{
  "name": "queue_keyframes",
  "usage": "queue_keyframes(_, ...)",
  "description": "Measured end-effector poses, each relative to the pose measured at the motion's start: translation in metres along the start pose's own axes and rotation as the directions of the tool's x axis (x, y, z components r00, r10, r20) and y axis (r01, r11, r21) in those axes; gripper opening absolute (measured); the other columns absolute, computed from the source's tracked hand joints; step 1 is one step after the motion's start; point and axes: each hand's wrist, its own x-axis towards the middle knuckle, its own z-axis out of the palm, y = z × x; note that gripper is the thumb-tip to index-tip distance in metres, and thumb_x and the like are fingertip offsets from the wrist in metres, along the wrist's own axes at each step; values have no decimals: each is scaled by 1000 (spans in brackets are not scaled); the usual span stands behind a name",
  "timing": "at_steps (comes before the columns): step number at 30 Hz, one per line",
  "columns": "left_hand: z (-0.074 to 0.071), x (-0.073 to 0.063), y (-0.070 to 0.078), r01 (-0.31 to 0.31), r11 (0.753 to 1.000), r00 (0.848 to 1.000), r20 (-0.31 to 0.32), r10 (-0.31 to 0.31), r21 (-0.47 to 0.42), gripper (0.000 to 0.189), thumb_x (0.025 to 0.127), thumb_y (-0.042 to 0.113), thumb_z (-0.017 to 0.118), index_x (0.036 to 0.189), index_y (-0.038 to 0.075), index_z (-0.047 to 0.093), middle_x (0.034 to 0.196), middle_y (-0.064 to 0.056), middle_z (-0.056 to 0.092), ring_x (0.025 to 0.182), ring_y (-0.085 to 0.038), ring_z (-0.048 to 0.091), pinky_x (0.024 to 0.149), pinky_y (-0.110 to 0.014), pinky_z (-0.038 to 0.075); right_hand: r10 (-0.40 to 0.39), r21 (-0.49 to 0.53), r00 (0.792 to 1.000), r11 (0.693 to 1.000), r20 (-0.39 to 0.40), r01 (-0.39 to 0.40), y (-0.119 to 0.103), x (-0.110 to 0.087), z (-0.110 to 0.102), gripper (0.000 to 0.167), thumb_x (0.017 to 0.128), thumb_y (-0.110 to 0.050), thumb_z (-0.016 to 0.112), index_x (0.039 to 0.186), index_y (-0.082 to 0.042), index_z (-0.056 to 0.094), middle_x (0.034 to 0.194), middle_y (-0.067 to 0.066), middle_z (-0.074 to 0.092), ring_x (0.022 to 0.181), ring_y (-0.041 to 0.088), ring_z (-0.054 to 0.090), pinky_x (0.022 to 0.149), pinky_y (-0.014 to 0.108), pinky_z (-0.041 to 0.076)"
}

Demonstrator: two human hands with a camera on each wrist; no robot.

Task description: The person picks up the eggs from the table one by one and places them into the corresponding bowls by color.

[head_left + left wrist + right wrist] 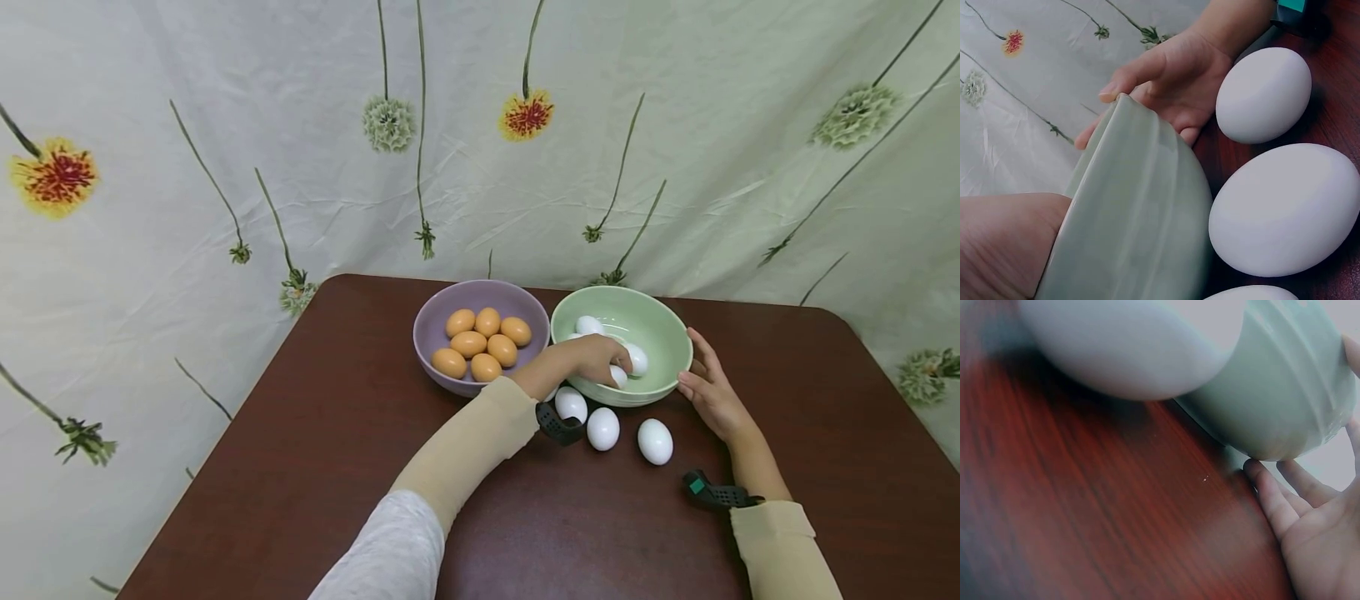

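Note:
My left hand [596, 358] reaches down into the green bowl [663, 333], its fingers round a white egg [618, 377]. Another white egg [636, 359] lies right beside those fingers, and one more [588, 326] sits farther back in the bowl. In the left wrist view the bowl's wall hides the fingers. My right hand [712, 392] holds the bowl's right side, with the thumb at the rim. The right wrist view shows fingertips [1252, 467] against the bowl's outer wall, low down.
A purple bowl [423, 337] with several brown eggs [468, 344] stands left of the green one, close to it. On the dark wooden table [600, 533], white eggs [656, 442] lie in front of the green bowl. A flowered cloth [315, 167] hangs behind the table.

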Motion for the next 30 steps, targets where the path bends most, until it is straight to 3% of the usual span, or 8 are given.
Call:
queue_keyframes(12,4,2,-3,-5,1000,1000,-17,5,19,34,92,19,69,126,14,66,129,0,63,120,-13,55,93,-15,38,0,9,1000,1000,9,0,1,0,0,67,101,-5,47,156,-24,13,150,20,9,119,5,46,90,17,45)
queue_keyframes(20,6,1,-2,33,999,995,-96,-35,-20,36,88,22,74,123,13,67,121,0,66,112,-10,58,88,-13,40,-4,5,1000,1000,5,4,0,0,0,67,101,-5,47,156,-24,13,149,21,10,118,5,47,90,17,45)
queue_keyframes(25,8,-2,-3,3,999,986,-167,-8,-34,35,89,22,72,122,13,67,119,0,67,110,-10,59,88,-16,42,-13,10,1000,1000,8,12,1,0,0,67,101,-5,46,156,-24,13,148,22,10,118,6,47,90,17,45)
queue_keyframes(30,10,-6,-4,-46,996,964,-265,23,-80,32,92,20,67,123,13,66,119,1,67,111,-9,59,88,-16,42,-5,5,1000,1000,7,5,0,0,0,68,101,-5,46,157,-23,11,151,24,4,119,5,46,90,17,45)
